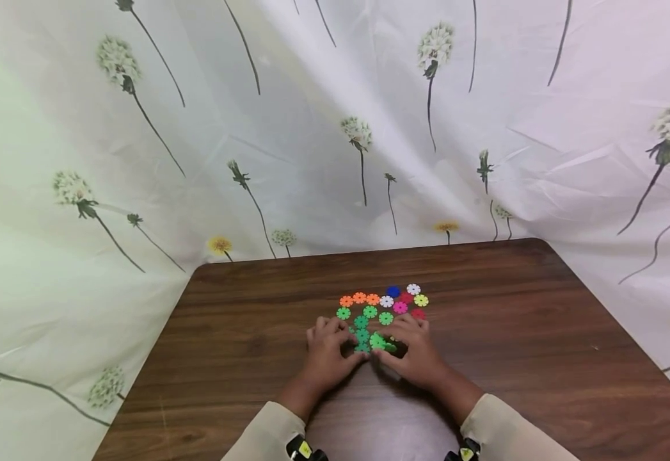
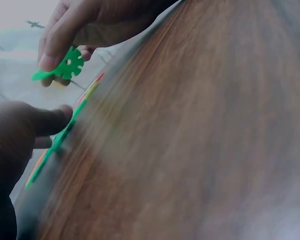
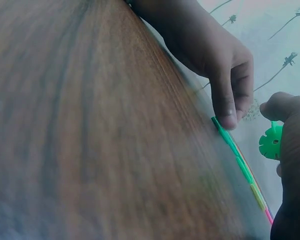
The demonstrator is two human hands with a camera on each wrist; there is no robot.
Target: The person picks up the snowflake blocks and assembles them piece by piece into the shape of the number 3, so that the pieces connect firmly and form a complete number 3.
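Notched plastic linking discs lie in a cluster on the brown table (image 1: 242, 333). My right hand (image 1: 415, 349), at the cluster's near right, pinches light green discs (image 1: 377, 341) between thumb and fingers. The left wrist view shows these held discs (image 2: 71, 64) raised off the table, one facing the camera and one edge-on, joined at an angle. On the other side, my left hand (image 1: 329, 351) rests with its fingertips and thumb at the darker green discs (image 1: 361, 335) lying flat. In the right wrist view its thumb tip comes down right at the end of the flat green row (image 3: 227, 137).
Beyond the hands lie orange discs (image 1: 359, 298), a blue disc (image 1: 393, 291), white discs (image 1: 413, 289), a yellow disc (image 1: 421, 300), a pink disc (image 1: 400, 308) and loose light green discs (image 1: 386, 318). A flower-printed cloth (image 1: 311, 160) hangs behind the table's far edge.
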